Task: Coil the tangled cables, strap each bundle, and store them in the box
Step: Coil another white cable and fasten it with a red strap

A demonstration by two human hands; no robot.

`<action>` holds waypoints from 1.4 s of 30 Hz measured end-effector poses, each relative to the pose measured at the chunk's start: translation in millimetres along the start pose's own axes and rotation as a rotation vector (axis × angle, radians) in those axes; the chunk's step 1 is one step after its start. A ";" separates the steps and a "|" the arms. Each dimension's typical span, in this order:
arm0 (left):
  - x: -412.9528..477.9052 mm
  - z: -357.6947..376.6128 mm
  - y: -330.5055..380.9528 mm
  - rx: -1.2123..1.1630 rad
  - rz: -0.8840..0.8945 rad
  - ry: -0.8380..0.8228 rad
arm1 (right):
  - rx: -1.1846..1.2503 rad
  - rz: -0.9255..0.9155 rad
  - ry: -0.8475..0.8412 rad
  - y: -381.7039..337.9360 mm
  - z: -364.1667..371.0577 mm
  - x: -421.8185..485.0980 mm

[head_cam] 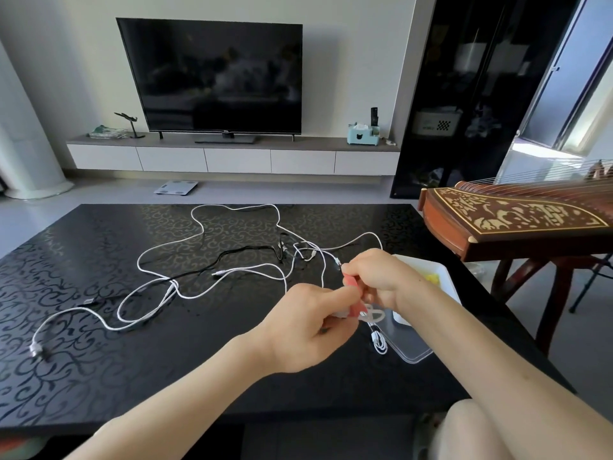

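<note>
Both grips are pinched closed: left hand [308,327] and right hand [374,277] hold a pink strap [351,281] at a small white coil [374,315] beside the box [446,277]. Loose cables [205,273] sprawl across the tabletop [132,360].

Both bare forearms stretched over the table [99,327], toward its right edge. There the left hand [308,327] and the right hand [374,277] met, curled fingers pinching a pink strap [350,281].

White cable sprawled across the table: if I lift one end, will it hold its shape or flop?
Probably floppy: the white cable lies in loose, wandering loops. Likely light, being thin. It may snag, since it crosses the black cable.
</note>
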State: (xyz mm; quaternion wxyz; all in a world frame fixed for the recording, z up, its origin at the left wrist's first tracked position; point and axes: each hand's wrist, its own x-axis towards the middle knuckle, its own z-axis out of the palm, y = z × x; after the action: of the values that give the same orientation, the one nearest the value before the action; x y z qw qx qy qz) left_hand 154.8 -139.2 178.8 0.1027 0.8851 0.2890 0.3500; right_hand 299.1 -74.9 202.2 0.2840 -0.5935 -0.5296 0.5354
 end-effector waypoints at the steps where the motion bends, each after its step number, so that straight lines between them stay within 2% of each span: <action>1: -0.4 0.7 -0.3 -0.013 -0.010 -0.009 | 0.019 0.022 -0.018 0.7 0.0 0.4; 5: -2.3 4.1 -6.1 0.004 -0.005 -0.025 | 0.070 0.108 -0.085 4.0 2.3 0.8; 7: -1.2 4.5 -7.4 -0.048 -0.029 0.024 | 0.160 0.186 -0.162 6.4 1.4 2.8; 10: -2.4 4.2 -9.1 -0.230 -0.171 0.169 | 0.428 0.293 -0.343 13.9 -0.7 2.3; 12: -3.8 4.5 -10.6 -0.383 -0.289 0.252 | 0.657 0.335 -0.399 22.9 -0.6 0.6; 17: 1.5 2.5 -20.7 -0.867 -0.493 0.423 | 0.857 0.264 -0.429 39.9 8.1 -12.7; 20: 6.2 -3.9 -28.3 -1.005 -0.549 0.506 | 0.890 0.133 -0.416 44.4 7.1 -22.2; 23: 11.3 -9.1 -31.8 -1.108 -0.612 0.552 | 0.664 -0.081 -0.323 45.5 11.0 -29.9; 27: 20.3 -12.0 -31.0 -1.322 -0.711 0.566 | 0.144 -0.371 0.057 43.2 22.5 -34.9; 29: 24.2 -12.7 -31.4 -1.413 -0.747 0.554 | -0.018 -0.447 0.147 41.0 26.9 -37.0; 34: 27.8 -10.3 -36.6 -1.339 -0.763 0.520 | -0.117 -0.509 0.213 36.0 26.6 -46.2; 37: 26.2 -8.1 -35.1 -1.134 -0.749 0.497 | -0.059 -0.457 0.137 30.1 22.3 -54.5; 42: 22.8 7.2 -23.2 -0.713 -0.679 0.477 | 0.185 -0.301 -0.032 14.5 20.0 -64.8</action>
State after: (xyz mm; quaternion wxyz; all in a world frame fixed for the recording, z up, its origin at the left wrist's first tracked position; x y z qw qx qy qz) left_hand 162.8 -106.9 177.3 0.4352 0.5484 0.4371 0.5646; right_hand 293.8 -144.0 205.4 0.4061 -0.4702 -0.5653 0.5427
